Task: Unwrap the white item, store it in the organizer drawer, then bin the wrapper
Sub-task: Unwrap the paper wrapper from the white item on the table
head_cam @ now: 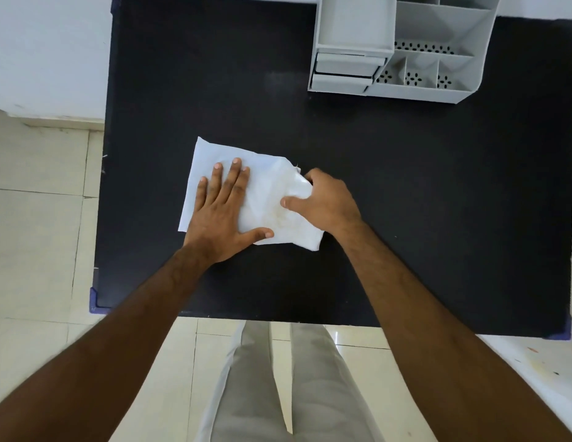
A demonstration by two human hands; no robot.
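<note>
Left hand (pixel 225 212) lies flat, fingers spread wide, pressing down on the left half of the white packet (pixel 265 199). Right hand (pixel 323 202) is closed on the packet's right edge, thumb and fingers pinching a crumpled fold of the wrapper. The packet rests on the black counter (pixel 438 218), near its middle, slightly tilted. A grey organizer (pixel 402 49) stands at the far right of the counter, well apart from the packet; two shut drawers (pixel 345 73) sit at its front left, open compartments beside them.
</note>
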